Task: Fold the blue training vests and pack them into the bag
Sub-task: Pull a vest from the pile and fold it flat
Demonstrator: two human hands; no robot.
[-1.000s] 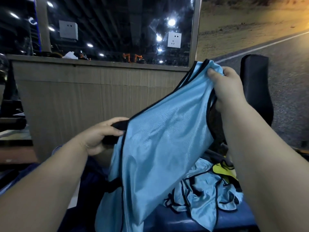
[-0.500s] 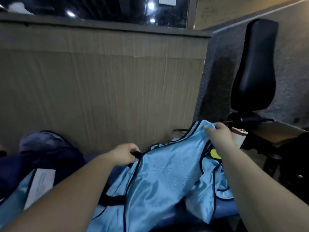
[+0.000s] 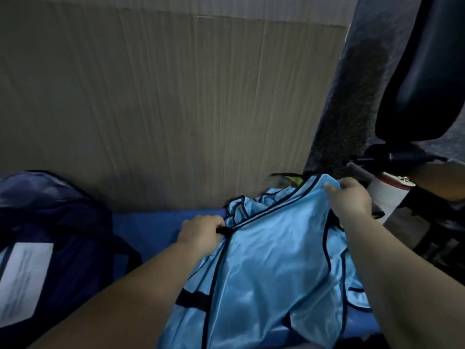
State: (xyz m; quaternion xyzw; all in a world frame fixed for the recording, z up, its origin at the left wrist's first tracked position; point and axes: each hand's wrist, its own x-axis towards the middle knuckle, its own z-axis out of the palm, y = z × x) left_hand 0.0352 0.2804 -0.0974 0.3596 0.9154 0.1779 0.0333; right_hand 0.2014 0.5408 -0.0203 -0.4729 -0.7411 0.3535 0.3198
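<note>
Gripping the vest by its black-trimmed top edge with both hands: left hand knuckles-up, fingers curled tight round a black corner, right hand farther forward, thumb and fingers pinching the other corner. Holding the cloth spread between them, the rest draped toward the body between both outstretched forearms. Well left of the left hand, the dark bag; just right of the right hand, a white cup.
</note>
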